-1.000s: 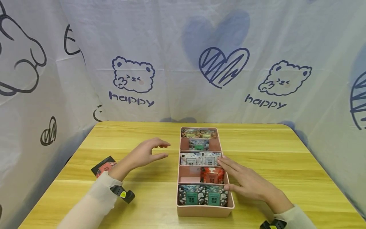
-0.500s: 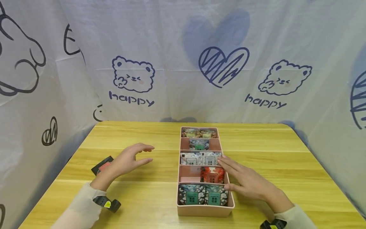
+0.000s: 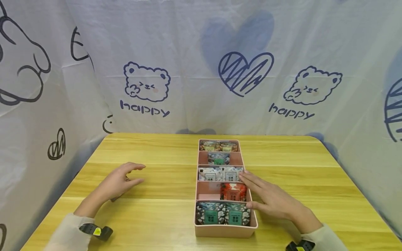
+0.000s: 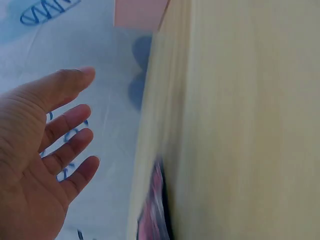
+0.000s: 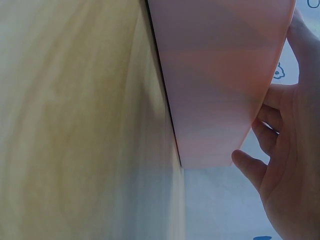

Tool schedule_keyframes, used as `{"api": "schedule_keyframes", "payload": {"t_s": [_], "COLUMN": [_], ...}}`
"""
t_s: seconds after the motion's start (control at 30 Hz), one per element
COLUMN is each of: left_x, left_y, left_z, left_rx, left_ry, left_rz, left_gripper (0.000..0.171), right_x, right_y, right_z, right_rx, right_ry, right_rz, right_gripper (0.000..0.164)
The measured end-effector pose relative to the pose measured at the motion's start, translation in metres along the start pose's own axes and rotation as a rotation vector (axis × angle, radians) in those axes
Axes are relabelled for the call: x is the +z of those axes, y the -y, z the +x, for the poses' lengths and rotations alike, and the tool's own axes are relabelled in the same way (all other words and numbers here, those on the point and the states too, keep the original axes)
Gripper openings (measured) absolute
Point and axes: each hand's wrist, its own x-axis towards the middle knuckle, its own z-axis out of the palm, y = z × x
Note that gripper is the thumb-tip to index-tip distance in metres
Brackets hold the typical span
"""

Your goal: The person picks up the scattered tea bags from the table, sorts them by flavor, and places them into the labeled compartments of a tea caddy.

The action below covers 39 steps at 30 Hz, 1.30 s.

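Observation:
My left hand [image 3: 114, 181] hovers over the left of the table with its fingers spread and nothing between them. Below it lies a dark and red packet [image 4: 154, 215], blurred in the left wrist view and mostly covered by the hand in the head view. A long pink divided box [image 3: 226, 230] stands right of centre. My right hand [image 3: 276, 200] rests on the box's right rim with extended fingers. One red packet [image 3: 233, 192] sits in the right half of the second compartment from the front. Two green-labelled packets [image 3: 210, 213] fill the front compartment.
Further back in the box are two white packets [image 3: 209, 174], a single blue-grey packet [image 3: 218, 159] and two brownish packets [image 3: 209, 146]. A printed cloth [image 3: 194, 87] hangs behind the wooden table [image 3: 292, 167].
My left hand has moved left and slightly toward me, from beside the box to over the loose packet, which it now largely hides. The right hand and the box have stayed put.

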Motion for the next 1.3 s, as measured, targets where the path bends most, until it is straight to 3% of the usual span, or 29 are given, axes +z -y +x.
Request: {"api": "schedule_keyframes", "payload": {"t_s": [0.17,0.3,0.6,0.97,1.3], "left_x": [-0.005,-0.010,-0.015,-0.022,-0.018], "left_y": [0.020,0.033,0.050,0.063,0.068], "left_z": [-0.011,-0.017,-0.022,-0.014,-0.005], "left_rx": [-0.060,-0.067,-0.127,-0.100,-0.015], "left_ry": [0.040,0.059,0.095,0.227,0.218], "left_rz": [-0.012,0.031,0.047,0.015,0.092], "left_gripper": [0.050,0.054,0.059,0.064,0.056], "right_x": [0.000,0.000,0.001,0.003,0.003], "right_y": [0.000,0.001,0.000,-0.001,-0.002], "right_z": [0.000,0.000,0.000,-0.001,-0.001], "right_rx": [-0.004,-0.004,-0.009,0.002,0.009], "right_ry": [-0.007,-0.007,-0.015,-0.020,-0.017], "right_rz": [0.003,0.005,-0.005,0.003,0.011], "right_gripper": [0.079,0.079,0.078,0.078,0.078]}}
